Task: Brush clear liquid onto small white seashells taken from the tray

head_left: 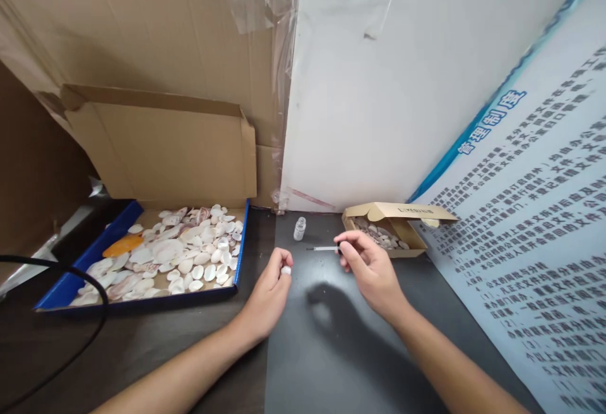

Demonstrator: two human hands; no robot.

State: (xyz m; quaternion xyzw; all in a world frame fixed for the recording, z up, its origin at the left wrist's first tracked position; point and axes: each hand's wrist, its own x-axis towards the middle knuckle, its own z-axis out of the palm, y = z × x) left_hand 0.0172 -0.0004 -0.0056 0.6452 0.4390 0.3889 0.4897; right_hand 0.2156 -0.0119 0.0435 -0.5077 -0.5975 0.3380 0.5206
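My left hand (268, 291) is closed, pinching a small white shell (286, 270) between thumb and fingers. Between the thumb and fingertips of my right hand (369, 266) is an applicator brush (324, 248); its thin pale stem points left toward my left hand, and its dark cap is mostly hidden by the fingers. The brush tip and the shell are apart. Behind both hands stands a small clear glass bottle (300, 229), upright and without a cap, on the dark mat (303, 351).
At the left lies a blue-edged cardboard box (170, 149), its lid up, filled with many shells (199, 243) and one orange piece (124, 245). A smaller carton (416, 243) with shells sits back right. A black cable (89, 275) loops at left. Cardboard and a printed poster (530, 224) wall the table.
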